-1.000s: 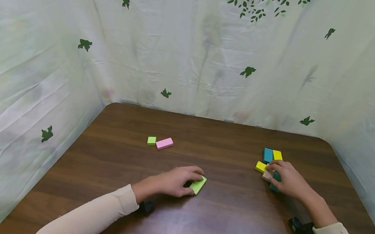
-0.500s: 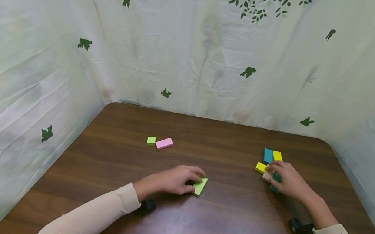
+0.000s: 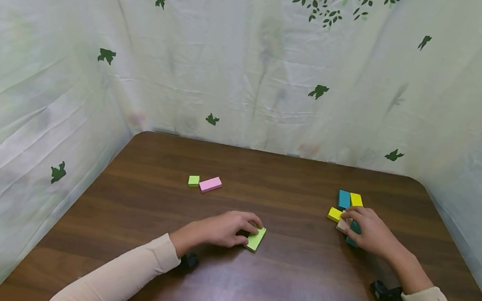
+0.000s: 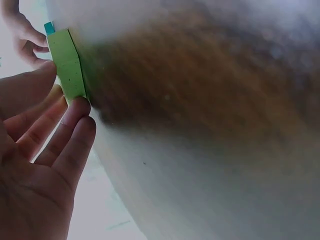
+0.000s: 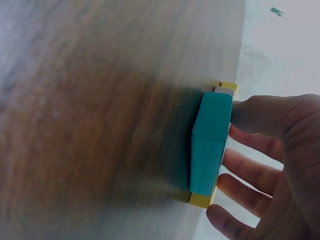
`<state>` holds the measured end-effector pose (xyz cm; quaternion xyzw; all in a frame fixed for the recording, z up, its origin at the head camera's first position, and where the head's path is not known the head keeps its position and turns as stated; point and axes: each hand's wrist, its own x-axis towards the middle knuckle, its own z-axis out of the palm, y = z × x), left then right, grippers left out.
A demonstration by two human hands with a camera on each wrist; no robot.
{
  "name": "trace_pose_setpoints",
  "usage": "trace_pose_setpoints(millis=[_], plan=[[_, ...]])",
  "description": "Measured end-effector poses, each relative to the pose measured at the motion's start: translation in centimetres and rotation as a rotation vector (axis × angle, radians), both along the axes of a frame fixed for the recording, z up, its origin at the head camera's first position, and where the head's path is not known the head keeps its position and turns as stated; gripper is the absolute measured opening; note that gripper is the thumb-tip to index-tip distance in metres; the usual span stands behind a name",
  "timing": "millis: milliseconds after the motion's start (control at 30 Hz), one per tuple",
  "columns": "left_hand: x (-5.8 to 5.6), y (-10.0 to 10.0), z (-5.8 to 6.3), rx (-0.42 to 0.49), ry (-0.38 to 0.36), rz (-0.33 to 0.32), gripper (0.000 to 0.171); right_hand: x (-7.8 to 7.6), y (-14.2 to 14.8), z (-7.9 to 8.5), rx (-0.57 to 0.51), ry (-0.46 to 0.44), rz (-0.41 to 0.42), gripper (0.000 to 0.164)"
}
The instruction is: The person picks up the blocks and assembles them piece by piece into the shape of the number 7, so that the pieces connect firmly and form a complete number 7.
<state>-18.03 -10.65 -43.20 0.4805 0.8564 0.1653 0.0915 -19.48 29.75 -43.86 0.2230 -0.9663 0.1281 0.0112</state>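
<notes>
The light-green block (image 3: 256, 241), slanting lengthwise from near left to far right on the table (image 3: 299, 270), sat pinched between thumb and fingers just right of my left hand (image 3: 224, 229), while my right hand (image 3: 372, 232), well apart rightward, touched a teal block (image 5: 210, 145), its pinch uncertain.

Pale, leaf-printed fabric walls (image 3: 230, 73) hang behind and beside a brown wood-grain table (image 3: 289, 193).
</notes>
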Motion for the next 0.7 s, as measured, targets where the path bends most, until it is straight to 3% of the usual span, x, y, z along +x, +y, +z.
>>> trace_pose_setpoints(millis=[433, 600, 700], plan=[[0.38, 0.12, 0.1, -0.008, 0.021, 0.018, 0.028, 0.17, -0.32, 0.11, 0.0, 0.033, -0.034, 0.032], [0.41, 0.1, 0.08, -0.017, 0.011, 0.03, 0.027, 0.27, -0.48, 0.13, -0.028, 0.044, 0.022, 0.028], [0.43, 0.07, -0.07, -0.013, 0.042, 0.014, 0.027, 0.23, -0.48, 0.13, -0.045, 0.025, 0.081, 0.025]])
